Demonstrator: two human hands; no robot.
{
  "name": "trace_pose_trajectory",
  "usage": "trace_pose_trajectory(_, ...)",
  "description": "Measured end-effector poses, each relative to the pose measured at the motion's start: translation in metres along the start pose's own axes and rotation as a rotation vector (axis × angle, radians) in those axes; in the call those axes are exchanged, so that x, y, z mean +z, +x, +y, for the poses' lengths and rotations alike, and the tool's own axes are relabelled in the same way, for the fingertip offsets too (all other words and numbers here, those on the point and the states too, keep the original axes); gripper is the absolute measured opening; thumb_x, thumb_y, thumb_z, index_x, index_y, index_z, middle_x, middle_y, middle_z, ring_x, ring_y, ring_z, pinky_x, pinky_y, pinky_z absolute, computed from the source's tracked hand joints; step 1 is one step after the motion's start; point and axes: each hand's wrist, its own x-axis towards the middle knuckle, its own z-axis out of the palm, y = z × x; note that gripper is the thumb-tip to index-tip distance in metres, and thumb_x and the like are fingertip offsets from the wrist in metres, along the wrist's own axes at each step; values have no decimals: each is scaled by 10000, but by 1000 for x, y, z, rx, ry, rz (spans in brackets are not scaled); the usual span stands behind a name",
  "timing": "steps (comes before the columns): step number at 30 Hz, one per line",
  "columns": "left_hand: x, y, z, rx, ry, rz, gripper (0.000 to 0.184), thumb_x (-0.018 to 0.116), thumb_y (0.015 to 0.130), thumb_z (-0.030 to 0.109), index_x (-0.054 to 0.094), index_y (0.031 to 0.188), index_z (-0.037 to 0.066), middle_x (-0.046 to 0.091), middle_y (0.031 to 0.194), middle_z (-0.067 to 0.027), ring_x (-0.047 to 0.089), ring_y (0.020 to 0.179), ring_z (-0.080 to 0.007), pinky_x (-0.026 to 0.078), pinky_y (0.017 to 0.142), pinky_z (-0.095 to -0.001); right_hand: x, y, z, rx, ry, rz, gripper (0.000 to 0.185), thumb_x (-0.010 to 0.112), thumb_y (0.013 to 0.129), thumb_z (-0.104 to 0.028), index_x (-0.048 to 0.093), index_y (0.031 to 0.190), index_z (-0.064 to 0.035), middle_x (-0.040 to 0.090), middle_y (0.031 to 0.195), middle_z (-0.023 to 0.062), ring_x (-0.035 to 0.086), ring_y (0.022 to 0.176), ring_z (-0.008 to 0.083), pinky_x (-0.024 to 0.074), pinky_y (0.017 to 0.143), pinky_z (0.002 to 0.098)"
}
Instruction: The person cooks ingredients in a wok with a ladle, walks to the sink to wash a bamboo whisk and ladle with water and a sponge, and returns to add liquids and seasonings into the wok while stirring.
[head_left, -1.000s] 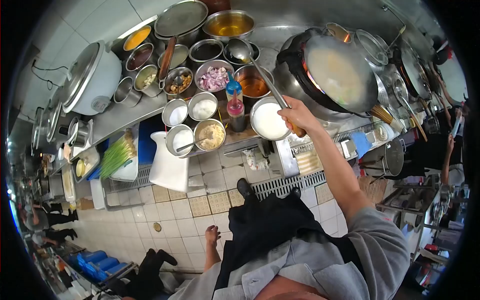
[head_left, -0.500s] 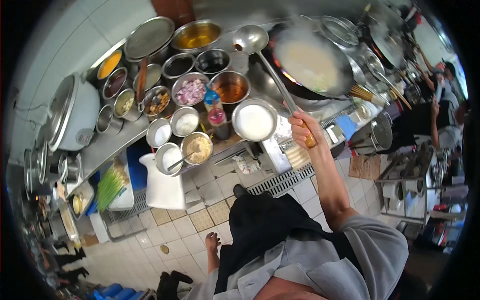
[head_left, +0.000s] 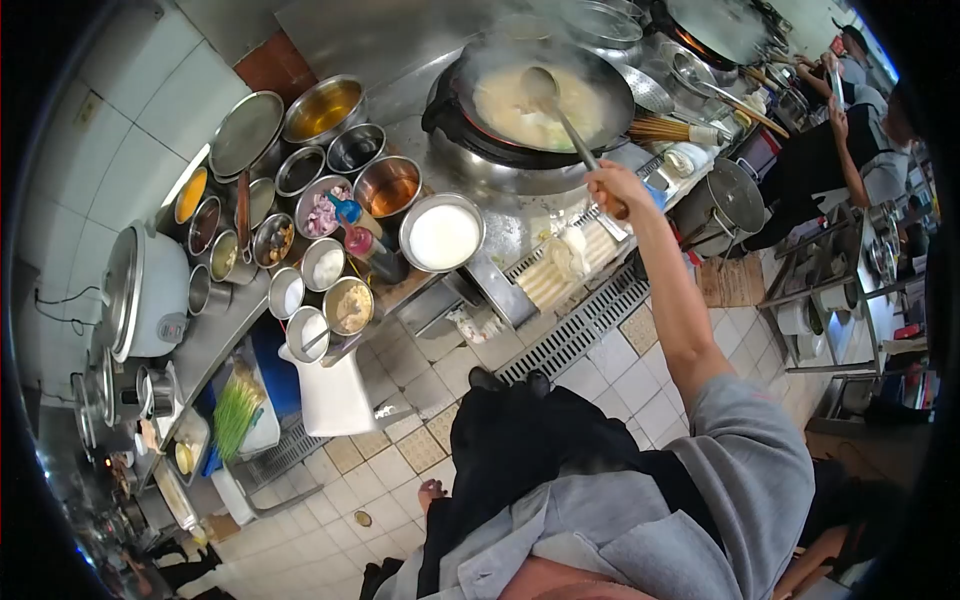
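Note:
My right hand [head_left: 618, 190] is closed around the handle end of a long metal ladle [head_left: 574, 138]. The ladle's bowl dips into pale, steaming broth [head_left: 500, 100] inside a black wok [head_left: 618, 98] on the stove. Low at my side hangs my left hand [head_left: 432, 493], partly hidden by my apron, its fingers loosely apart with nothing seen in them. Left of the wok, a metal bowl of white liquid [head_left: 442, 233] stands close to a bowl of reddish-brown liquid [head_left: 388, 186].
Several seasoning bowls crowd the left counter, with squeeze bottles [head_left: 365, 243] and a rice cooker [head_left: 150, 290]. Green stalks [head_left: 236, 412] lie lower left. A bamboo brush [head_left: 670, 131] and a large pot [head_left: 722, 195] are at right. Another person [head_left: 835, 150] stands beyond.
My right hand has moved forward, and the ladle's bowl has gone from beside the wok into the broth. The view has shifted. My left hand is now more hidden.

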Motion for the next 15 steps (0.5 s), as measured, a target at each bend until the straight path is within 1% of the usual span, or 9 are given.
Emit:
trace_pose_trajectory(1,-13,-18,33,43,-46,-7,311,617,859,158,621,1111,-25,669,876,-148,675,702,-207,533,541,-322,-9,-1,-1,8,71,-47,78,581,817,-56,511,843,-34,531,629,41,524,447,145,406,379,293)
trace_pose_trajectory(2,-22,-37,64,71,-114,0,303,608,867,159,619,1108,-25,666,874,-140,670,703,-199,531,543,-315,-11,-4,5,-67,-133,-8,154,575,812,-51,541,958,-14,529,618,32,508,418,131,398,367,288)
trace_pose_trajectory(5,-46,-81,143,82,-443,96,291,604,912,205,585,1114,-4,622,819,-64,628,726,-170,519,570,-281,11,-25,32,-323,-315,158,306,569,809,-50,530,1109,3,521,601,26,496,398,124,390,358,291)
trace_pose_trajectory(6,-51,-80,160,172,-479,120,309,580,917,190,569,1157,-5,622,840,-57,624,735,-156,515,582,-274,8,-32,37,-230,-196,130,441,565,819,-43,494,1252,-1,513,591,25,500,402,122,387,353,292)
trace_pose_trajectory(9,-77,-99,225,342,-524,206,293,532,944,166,574,1175,-10,613,836,-36,591,710,-117,486,581,-249,7,-87,42,-203,-25,-26,529,573,831,-41,450,1345,-24,513,594,21,497,404,120,384,354,286)
trace_pose_trajectory(10,-88,-70,221,518,-549,149,273,524,956,163,593,1158,-7,601,810,-30,560,695,-91,459,569,-235,13,-95,56,-160,12,21,587,578,832,-28,417,1396,-37,495,590,18,470,383,120,379,329,269)
trace_pose_trajectory(11,-102,-75,254,576,-376,192,279,531,961,181,603,1149,-12,593,791,-23,536,689,-76,440,568,-227,23,-114,54,-144,-13,-22,596,572,836,-25,397,1406,-18,495,589,19,456,377,117,371,326,268)
trace_pose_trajectory(12,-103,-78,285,543,-599,231,304,528,964,186,592,1182,-16,595,819,-22,538,699,-81,455,598,-224,30,-131,56,-104,33,-36,614,572,842,-25,369,1422,-23,492,588,18,451,379,115,368,325,269)
trace_pose_trajectory(15,-125,-57,354,611,-695,263,371,535,962,155,538,1283,-31,604,887,-41,547,723,-89,488,644,-238,39,-145,83,-99,134,-37,659,568,871,-27,282,1464,-38,475,591,12,442,389,104,361,327,262)
